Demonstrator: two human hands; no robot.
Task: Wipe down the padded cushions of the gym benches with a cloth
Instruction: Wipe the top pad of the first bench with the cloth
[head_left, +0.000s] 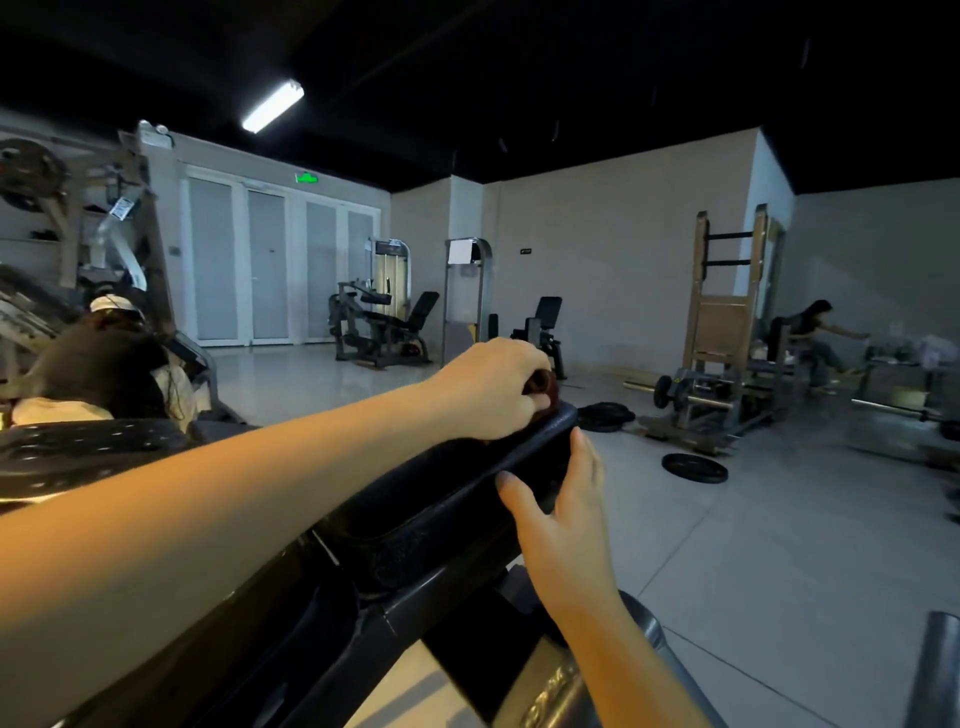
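Note:
A black padded bench cushion (447, 499) runs away from me at a slant through the middle of the view. My left hand (493, 387) is at its far end, fingers curled round a dark red-brown cloth (545, 389) that presses on the pad's top. My right hand (558, 499) holds the cushion's right side edge, thumb on top and fingers wrapped down the side. Most of the cloth is hidden under my left hand.
Weight plates (695, 467) lie on the tiled floor to the right, near a wooden rack machine (724, 332). A person (104, 364) sits close at the left by another machine. Another person (818, 332) sits at the far right. Exercise machines (382, 327) stand by the back wall.

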